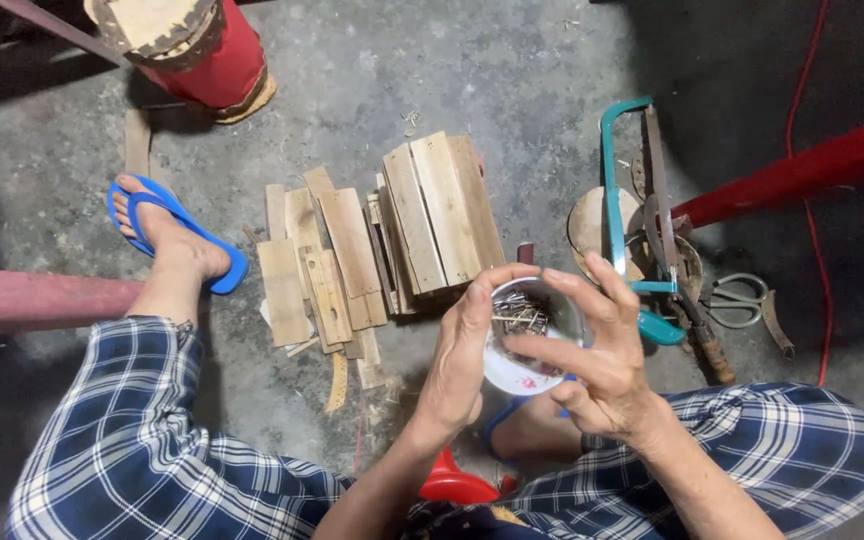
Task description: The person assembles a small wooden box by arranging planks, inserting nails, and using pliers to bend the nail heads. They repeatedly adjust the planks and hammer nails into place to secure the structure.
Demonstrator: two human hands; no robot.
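Tilted white cup [522, 368] of nails [520, 315] (thin, grey)

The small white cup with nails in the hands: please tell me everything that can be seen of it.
The small white round cup, seemingly plastic, has a thin rim and reddish marks on its lower outside wall. It is tilted, its mouth turned up toward the camera, and it holds a loose bundle of thin grey metal nails. The left hand grips its side; the right hand reaches over its rim with fingers spread. It hangs above the grey concrete floor, near the pale wooden slats.
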